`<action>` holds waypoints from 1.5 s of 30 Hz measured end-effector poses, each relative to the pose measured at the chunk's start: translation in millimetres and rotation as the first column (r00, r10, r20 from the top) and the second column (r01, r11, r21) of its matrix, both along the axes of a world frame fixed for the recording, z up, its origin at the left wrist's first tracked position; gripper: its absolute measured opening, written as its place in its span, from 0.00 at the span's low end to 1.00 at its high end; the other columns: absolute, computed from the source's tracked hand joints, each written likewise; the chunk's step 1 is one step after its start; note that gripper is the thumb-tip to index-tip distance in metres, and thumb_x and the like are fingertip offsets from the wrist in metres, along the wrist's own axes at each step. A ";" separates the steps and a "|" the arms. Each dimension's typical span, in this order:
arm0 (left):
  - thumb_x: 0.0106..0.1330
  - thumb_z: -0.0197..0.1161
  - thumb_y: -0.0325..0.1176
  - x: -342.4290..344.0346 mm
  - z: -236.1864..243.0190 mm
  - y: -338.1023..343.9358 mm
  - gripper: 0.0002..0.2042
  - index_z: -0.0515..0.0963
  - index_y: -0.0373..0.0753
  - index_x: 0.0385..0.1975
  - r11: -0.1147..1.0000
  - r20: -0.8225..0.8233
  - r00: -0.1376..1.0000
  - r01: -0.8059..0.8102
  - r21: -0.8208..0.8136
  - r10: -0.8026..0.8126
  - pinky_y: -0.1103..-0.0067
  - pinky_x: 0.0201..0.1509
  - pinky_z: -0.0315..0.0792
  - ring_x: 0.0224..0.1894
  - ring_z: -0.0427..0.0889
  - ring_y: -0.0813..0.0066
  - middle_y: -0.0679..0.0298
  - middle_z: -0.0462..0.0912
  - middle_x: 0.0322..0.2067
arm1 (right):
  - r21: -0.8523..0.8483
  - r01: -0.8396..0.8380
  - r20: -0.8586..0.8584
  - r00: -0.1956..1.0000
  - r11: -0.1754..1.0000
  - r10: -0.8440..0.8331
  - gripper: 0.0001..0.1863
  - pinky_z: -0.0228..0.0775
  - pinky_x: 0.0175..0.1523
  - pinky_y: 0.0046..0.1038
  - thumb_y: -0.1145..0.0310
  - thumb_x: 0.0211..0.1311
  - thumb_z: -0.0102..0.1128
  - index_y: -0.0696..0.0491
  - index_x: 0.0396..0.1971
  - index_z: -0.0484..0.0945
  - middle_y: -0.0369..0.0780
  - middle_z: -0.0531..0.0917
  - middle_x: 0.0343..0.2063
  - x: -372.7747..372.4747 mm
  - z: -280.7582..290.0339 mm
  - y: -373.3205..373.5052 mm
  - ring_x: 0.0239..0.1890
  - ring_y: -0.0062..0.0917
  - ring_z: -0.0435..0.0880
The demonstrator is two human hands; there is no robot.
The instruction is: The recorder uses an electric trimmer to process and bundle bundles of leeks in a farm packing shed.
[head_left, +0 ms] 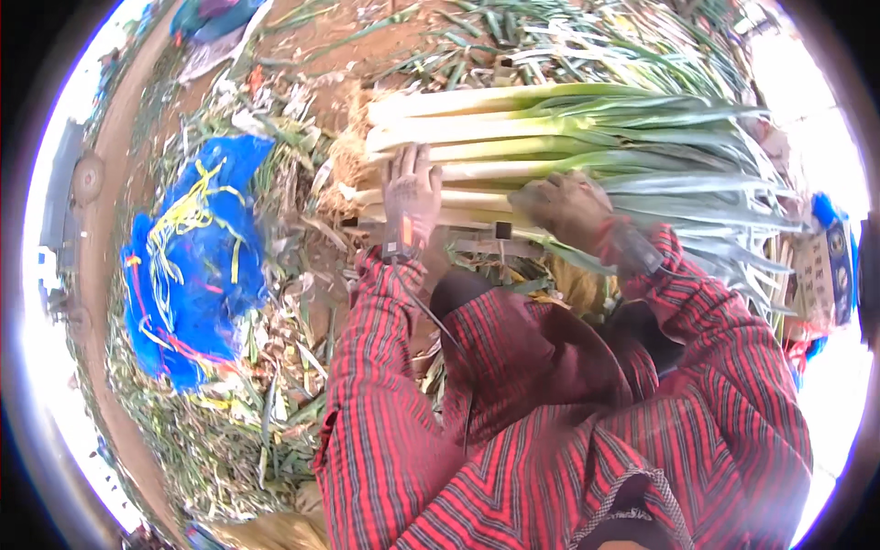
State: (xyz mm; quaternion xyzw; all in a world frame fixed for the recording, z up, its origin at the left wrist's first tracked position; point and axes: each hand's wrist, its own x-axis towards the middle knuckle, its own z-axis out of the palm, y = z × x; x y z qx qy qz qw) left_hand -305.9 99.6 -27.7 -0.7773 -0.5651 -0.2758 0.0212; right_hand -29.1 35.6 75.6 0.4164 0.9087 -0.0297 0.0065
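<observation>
A row of leeks (486, 148) lies side by side in front of me, pale stalks and hairy roots (344, 165) to the left, flat green leaves (715, 188) to the right. My left hand (411, 194) rests flat over the stalks near the root end, its fingers stretched out and pointing away from me. Over the nearer stalks, about mid-length, my right hand (561, 209) is curled, apparently round a leek; its palm side and fingertips are partly hidden. Both wrists carry small strapped devices with a thin cable on the left one.
Blue plastic sheeting (215, 247) with yellow string (188, 206) lies on the left. Cut leaf scraps (247, 440) litter the soil. Beyond the row is a heap of more leeks (587, 46). A printed carton (816, 275) stands at the right, and a dirt track (105, 367) runs along the far left.
</observation>
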 end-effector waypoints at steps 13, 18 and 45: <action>0.68 0.62 0.39 41.7 6.6 -11.7 0.07 0.84 0.45 0.35 0.963 0.366 0.903 0.263 -0.056 -0.226 0.62 0.52 0.74 0.45 0.81 0.54 0.61 0.84 0.40 | 0.282 0.320 0.063 0.935 0.905 -0.350 0.30 0.61 0.69 0.42 0.44 0.65 0.58 0.45 0.62 0.77 0.35 0.80 0.57 28.7 33.9 -8.3 0.60 0.32 0.77; 0.66 0.63 0.37 43.8 7.0 -6.1 0.06 0.84 0.43 0.33 0.948 0.272 0.924 0.304 -0.094 -0.270 0.64 0.56 0.72 0.47 0.80 0.57 0.61 0.84 0.40 | 0.130 0.312 0.075 0.943 0.941 -0.323 0.22 0.66 0.61 0.42 0.48 0.64 0.60 0.43 0.53 0.83 0.37 0.83 0.46 43.4 24.3 -3.1 0.55 0.33 0.78; 0.74 0.47 0.30 -31.0 -87.2 3.4 0.18 0.75 0.33 0.59 0.943 -0.345 0.903 0.312 0.115 -0.257 0.60 0.67 0.70 0.60 0.77 0.54 0.54 0.82 0.53 | 0.333 0.417 -0.440 0.862 0.846 -0.251 0.23 0.67 0.64 0.45 0.57 0.50 0.66 0.51 0.46 0.82 0.40 0.84 0.47 102.9 20.7 -26.0 0.56 0.35 0.80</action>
